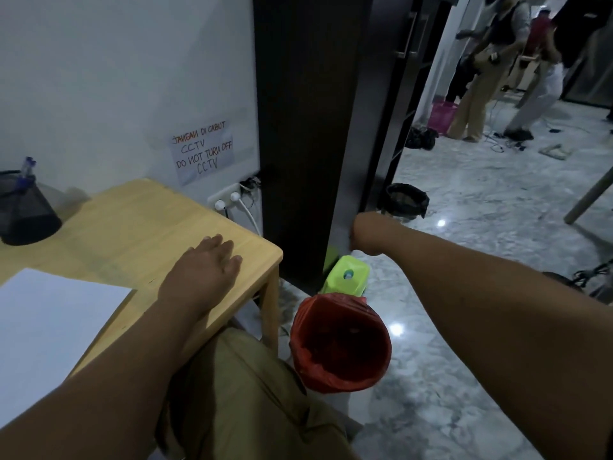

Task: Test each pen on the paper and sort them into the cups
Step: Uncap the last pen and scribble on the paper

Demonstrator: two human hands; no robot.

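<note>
A black mesh cup (pixel 26 214) stands at the far left of the wooden table (pixel 132 217), with blue pens (pixel 27 168) sticking out of it. A white sheet of paper (pixel 49 327) lies at the table's near left. My left hand (pixel 205 263) rests flat, fingers straight, on the table near its right corner. My right hand (pixel 366 234) is stretched out past the table, wrist bent, above a green plastic container (pixel 345 275) on the floor. Its fingers are turned away from me, so I cannot see whether they hold anything.
A bin lined with a red bag (pixel 341 343) stands on the marble floor beside my knee. A dark cabinet (pixel 305 127) rises behind it, with a black-lined bin (pixel 406 199) beyond. Plugs and cables sit at the wall socket (pixel 229 199). People (pixel 497 61) stand at the back right.
</note>
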